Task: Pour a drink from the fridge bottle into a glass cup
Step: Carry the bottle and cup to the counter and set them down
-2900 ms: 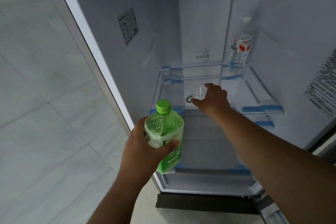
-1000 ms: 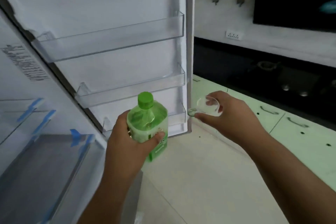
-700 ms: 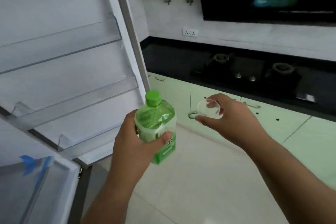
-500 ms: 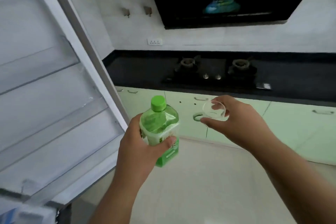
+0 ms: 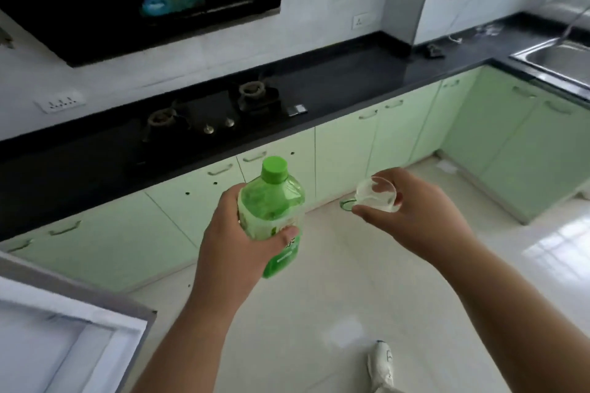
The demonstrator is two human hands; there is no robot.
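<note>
far left, low: corner of the open fridge door (image 5: 73,322). next over, the left hand (image 5: 236,252) is wrapped round the body of the green drink bottle (image 5: 271,210), thumb across its front. the bottle is upright, held in mid-air over the floor (image 5: 319,313), w/ its green cap (image 5: 275,170) on. just right of it and not touching, the glass cup (image 5: 376,195) is small, clear and looks empty, tipped a bit toward the camera. the right hand (image 5: 418,220) grips it by the side, fingers behind & thumb in front. the small green ring (image 5: 346,204) at the cup's left is prob its handle, hard to be sure thru the blur. behind both runs the black surface (image 5: 351,80) w/ a gas hob (image 5: 204,118), on to the sink (image 5: 555,57) at far right.

step in hand: carrying. bottle & cup are both out of the fridge and held, nothing poured yet.

next move, as i read it: both hands are full, so the cap can't come off. the cup needs setting upright on the surface, and the bare stretch right of the hob looks handy. then the freed right hand twists the cap while the left steadies the bottle, then the neck tilts over the rim. the fridge door prob wants shutting too.
</note>
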